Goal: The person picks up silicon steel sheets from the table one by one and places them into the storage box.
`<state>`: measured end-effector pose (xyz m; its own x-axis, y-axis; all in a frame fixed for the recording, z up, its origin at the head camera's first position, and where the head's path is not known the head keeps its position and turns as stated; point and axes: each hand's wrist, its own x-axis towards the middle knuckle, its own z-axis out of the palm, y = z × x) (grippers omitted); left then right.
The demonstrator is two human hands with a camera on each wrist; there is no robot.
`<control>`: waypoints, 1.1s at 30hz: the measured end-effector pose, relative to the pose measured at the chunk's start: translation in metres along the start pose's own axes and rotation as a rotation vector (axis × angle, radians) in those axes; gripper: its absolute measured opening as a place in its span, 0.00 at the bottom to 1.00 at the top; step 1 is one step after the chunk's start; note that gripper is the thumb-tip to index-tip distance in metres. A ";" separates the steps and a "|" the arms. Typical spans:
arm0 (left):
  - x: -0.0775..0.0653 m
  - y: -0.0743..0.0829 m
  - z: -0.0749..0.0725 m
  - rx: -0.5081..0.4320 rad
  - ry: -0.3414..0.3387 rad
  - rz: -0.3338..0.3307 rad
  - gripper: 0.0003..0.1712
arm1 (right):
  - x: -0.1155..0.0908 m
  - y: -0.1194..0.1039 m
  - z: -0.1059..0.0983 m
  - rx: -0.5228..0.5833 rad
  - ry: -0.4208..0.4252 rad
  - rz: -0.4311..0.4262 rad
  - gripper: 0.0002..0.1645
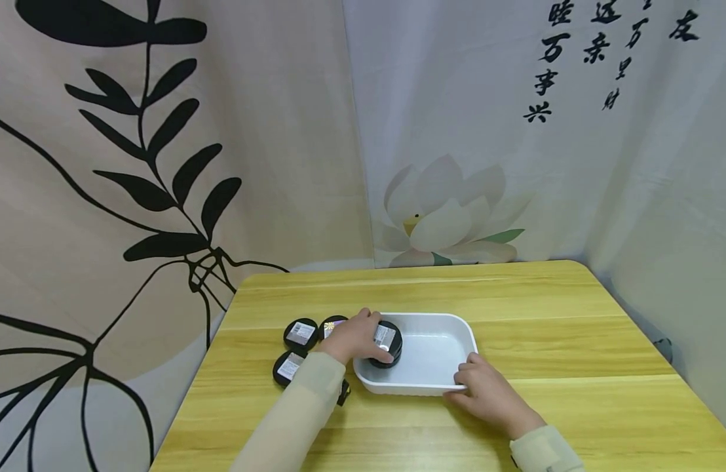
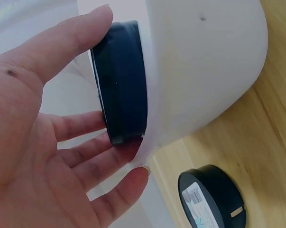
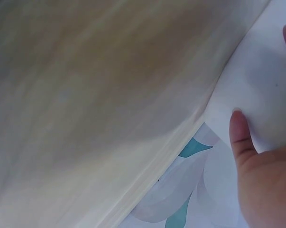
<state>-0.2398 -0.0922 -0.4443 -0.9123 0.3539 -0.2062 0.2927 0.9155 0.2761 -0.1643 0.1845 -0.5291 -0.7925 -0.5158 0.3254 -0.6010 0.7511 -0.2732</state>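
Note:
My left hand (image 1: 356,335) grips a round black container (image 1: 385,341) with a white label on its face, at the left end of a white rectangular tray (image 1: 422,388). In the left wrist view, the thumb lies on one edge of the container and fingers curl at the opposite edge, close to the tray wall. My right hand (image 1: 489,393) holds the tray by its near right corner. In the right wrist view, the right thumb (image 3: 241,133) rests against the tray's outer wall (image 3: 266,85), and most of the other fingers are out of frame.
Left of the tray lie more round black labelled containers: one at the back left (image 1: 301,334), another (image 1: 330,324) partly behind the left hand, a third (image 1: 289,367) beside the left sleeve. A black piece (image 1: 343,393) pokes out past the forearm. Printed curtains hang behind the wooden table (image 1: 546,328).

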 end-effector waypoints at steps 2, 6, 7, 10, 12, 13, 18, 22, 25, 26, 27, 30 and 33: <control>0.000 0.001 0.000 0.002 -0.005 -0.007 0.56 | 0.000 0.000 0.000 0.001 -0.001 0.001 0.17; 0.000 0.001 0.000 -0.011 -0.014 -0.017 0.56 | 0.000 -0.001 0.001 0.000 -0.007 0.004 0.17; 0.000 0.000 0.000 -0.017 -0.014 -0.016 0.56 | 0.000 -0.001 0.001 -0.001 -0.010 0.006 0.17; 0.001 0.000 0.000 -0.031 -0.014 -0.011 0.56 | 0.000 -0.001 0.000 -0.002 -0.015 0.014 0.16; 0.003 0.000 0.000 -0.036 -0.016 -0.010 0.56 | 0.000 0.000 0.000 -0.004 -0.012 0.013 0.16; 0.003 0.000 0.000 -0.035 -0.018 -0.011 0.56 | 0.000 0.000 0.000 -0.005 -0.009 0.011 0.16; 0.006 0.000 -0.002 -0.045 -0.038 -0.032 0.56 | 0.001 0.000 0.001 -0.003 0.011 -0.003 0.17; 0.006 0.000 -0.003 -0.050 -0.047 -0.043 0.56 | 0.001 -0.001 0.001 -0.001 0.020 -0.009 0.18; 0.005 0.001 -0.004 -0.037 -0.047 -0.046 0.55 | 0.001 -0.001 0.002 0.003 0.021 -0.012 0.18; 0.005 0.002 -0.004 -0.035 -0.045 -0.047 0.55 | 0.001 -0.001 0.002 0.002 0.021 -0.011 0.18; 0.005 0.002 -0.004 -0.031 -0.044 -0.047 0.55 | 0.001 -0.001 0.002 0.001 0.019 -0.009 0.18; 0.005 0.003 -0.005 -0.021 -0.043 -0.048 0.55 | 0.001 -0.001 0.002 -0.003 0.018 -0.004 0.19; 0.006 0.005 -0.005 -0.018 -0.048 -0.051 0.55 | 0.000 0.000 0.001 -0.004 0.018 -0.003 0.19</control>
<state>-0.2456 -0.0867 -0.4396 -0.9109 0.3162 -0.2651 0.2408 0.9291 0.2807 -0.1648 0.1838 -0.5300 -0.7884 -0.5107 0.3430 -0.6032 0.7511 -0.2682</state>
